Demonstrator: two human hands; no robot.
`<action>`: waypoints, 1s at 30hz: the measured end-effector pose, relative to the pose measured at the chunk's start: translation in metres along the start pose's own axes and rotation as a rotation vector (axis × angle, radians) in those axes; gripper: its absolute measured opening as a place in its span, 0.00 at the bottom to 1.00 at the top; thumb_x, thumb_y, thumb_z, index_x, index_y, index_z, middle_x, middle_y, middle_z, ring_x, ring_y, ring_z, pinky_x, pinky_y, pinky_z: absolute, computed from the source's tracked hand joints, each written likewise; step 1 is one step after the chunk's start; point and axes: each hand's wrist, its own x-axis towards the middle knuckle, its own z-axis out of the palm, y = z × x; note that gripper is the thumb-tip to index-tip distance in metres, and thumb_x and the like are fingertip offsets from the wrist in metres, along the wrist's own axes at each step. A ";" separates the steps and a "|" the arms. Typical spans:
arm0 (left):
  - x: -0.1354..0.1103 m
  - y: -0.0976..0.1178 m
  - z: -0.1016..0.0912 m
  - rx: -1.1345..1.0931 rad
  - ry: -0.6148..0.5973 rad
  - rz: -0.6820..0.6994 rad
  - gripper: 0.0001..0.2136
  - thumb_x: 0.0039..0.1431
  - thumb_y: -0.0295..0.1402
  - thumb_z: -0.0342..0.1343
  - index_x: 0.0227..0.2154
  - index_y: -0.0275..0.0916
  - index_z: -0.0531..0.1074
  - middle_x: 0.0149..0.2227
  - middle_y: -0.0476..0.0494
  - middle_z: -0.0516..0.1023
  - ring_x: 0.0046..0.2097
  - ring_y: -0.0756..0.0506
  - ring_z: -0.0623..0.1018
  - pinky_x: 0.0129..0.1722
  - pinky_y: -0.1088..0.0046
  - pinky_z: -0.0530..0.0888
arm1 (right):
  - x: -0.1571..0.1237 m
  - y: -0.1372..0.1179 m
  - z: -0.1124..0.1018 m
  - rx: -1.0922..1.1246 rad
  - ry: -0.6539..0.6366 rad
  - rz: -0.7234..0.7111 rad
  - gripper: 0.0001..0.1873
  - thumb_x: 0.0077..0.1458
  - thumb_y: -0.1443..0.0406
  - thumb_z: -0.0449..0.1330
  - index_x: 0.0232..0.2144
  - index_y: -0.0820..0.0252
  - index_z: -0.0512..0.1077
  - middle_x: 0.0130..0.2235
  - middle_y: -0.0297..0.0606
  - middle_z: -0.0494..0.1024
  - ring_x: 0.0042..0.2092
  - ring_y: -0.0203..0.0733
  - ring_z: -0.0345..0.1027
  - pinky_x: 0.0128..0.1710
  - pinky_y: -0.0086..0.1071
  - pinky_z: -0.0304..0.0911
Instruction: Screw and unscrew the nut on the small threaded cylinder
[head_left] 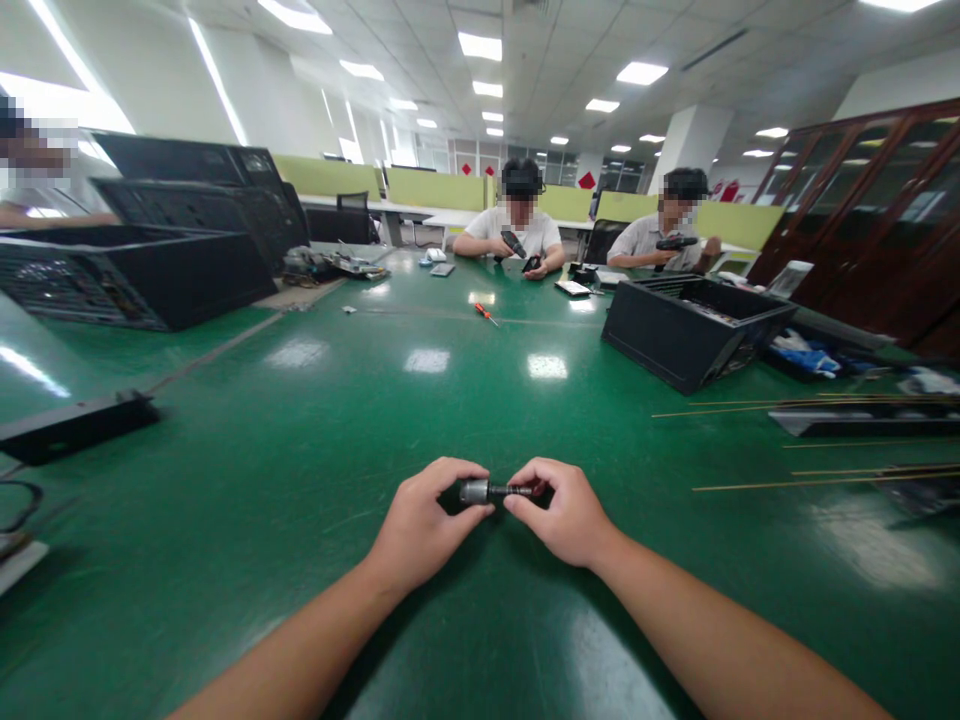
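We hold a small cylindrical part (495, 491) between both hands, just above the green table (315, 480), near its close edge and midway between our forearms. Our left hand (420, 525) pinches the silver, thicker end with thumb and fingertips; our right hand (566, 510) grips the darker, thinner end the same way. The fingers cover much of the part, so we cannot tell what it is beyond a short metal barrel with a dark shaft. Well apart on the right stands an open black computer case (690, 335), tilted, its contents hard to make out. Thin brass-coloured rods (787, 405) lie beside it, running out of frame, and the dark items at that edge are cut off and blurred. On the left, a flat black panel (75, 425) lies on the table, with stacked black cases (135, 270) behind it. A red-handled screwdriver (486, 314) lies far out in the middle. Across the table two people (517, 235) sit holding dark tools too small to identify; a third person at the far left is mostly cut off.
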 end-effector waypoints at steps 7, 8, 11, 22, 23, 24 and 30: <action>0.000 -0.001 -0.001 -0.008 0.004 0.015 0.11 0.54 0.32 0.64 0.41 0.42 0.75 0.39 0.46 0.79 0.41 0.45 0.78 0.43 0.69 0.73 | 0.000 0.000 -0.001 0.036 0.005 0.027 0.04 0.50 0.66 0.65 0.31 0.59 0.77 0.29 0.34 0.78 0.31 0.37 0.68 0.32 0.30 0.61; 0.000 -0.001 -0.001 -0.007 0.007 0.014 0.11 0.54 0.32 0.64 0.41 0.42 0.75 0.40 0.47 0.79 0.42 0.45 0.78 0.43 0.69 0.73 | 0.000 0.000 -0.001 0.043 0.005 0.031 0.04 0.50 0.66 0.64 0.31 0.59 0.77 0.29 0.34 0.77 0.31 0.37 0.68 0.32 0.30 0.61; 0.000 0.000 -0.001 -0.005 0.016 0.007 0.12 0.53 0.32 0.65 0.42 0.43 0.75 0.40 0.47 0.79 0.42 0.45 0.78 0.44 0.69 0.73 | 0.001 0.001 -0.001 0.072 0.005 0.047 0.04 0.50 0.66 0.64 0.31 0.60 0.77 0.28 0.33 0.77 0.30 0.37 0.68 0.32 0.29 0.62; 0.001 -0.001 -0.001 -0.011 0.030 0.013 0.13 0.52 0.32 0.66 0.41 0.43 0.76 0.39 0.49 0.80 0.42 0.46 0.78 0.44 0.70 0.73 | 0.001 0.003 -0.001 0.118 0.002 0.072 0.04 0.50 0.66 0.64 0.31 0.60 0.77 0.28 0.33 0.76 0.30 0.36 0.67 0.31 0.29 0.61; 0.001 -0.001 -0.001 -0.015 0.032 0.012 0.12 0.52 0.31 0.66 0.41 0.43 0.76 0.39 0.49 0.80 0.42 0.46 0.78 0.44 0.70 0.72 | 0.001 0.003 -0.001 0.121 0.002 0.073 0.04 0.50 0.66 0.64 0.31 0.60 0.77 0.28 0.33 0.76 0.30 0.36 0.67 0.31 0.29 0.61; 0.001 -0.001 0.000 -0.019 0.033 0.011 0.12 0.52 0.31 0.65 0.41 0.43 0.76 0.39 0.49 0.80 0.42 0.46 0.78 0.44 0.71 0.72 | 0.001 0.004 -0.001 0.125 0.003 0.073 0.04 0.50 0.65 0.64 0.31 0.60 0.77 0.28 0.33 0.76 0.30 0.36 0.67 0.32 0.29 0.61; 0.001 0.000 0.000 -0.024 0.039 0.012 0.12 0.53 0.32 0.66 0.41 0.44 0.75 0.39 0.51 0.80 0.42 0.47 0.78 0.44 0.72 0.72 | 0.001 0.005 0.000 0.131 0.009 0.080 0.05 0.50 0.65 0.64 0.31 0.60 0.77 0.27 0.33 0.76 0.29 0.36 0.66 0.31 0.30 0.61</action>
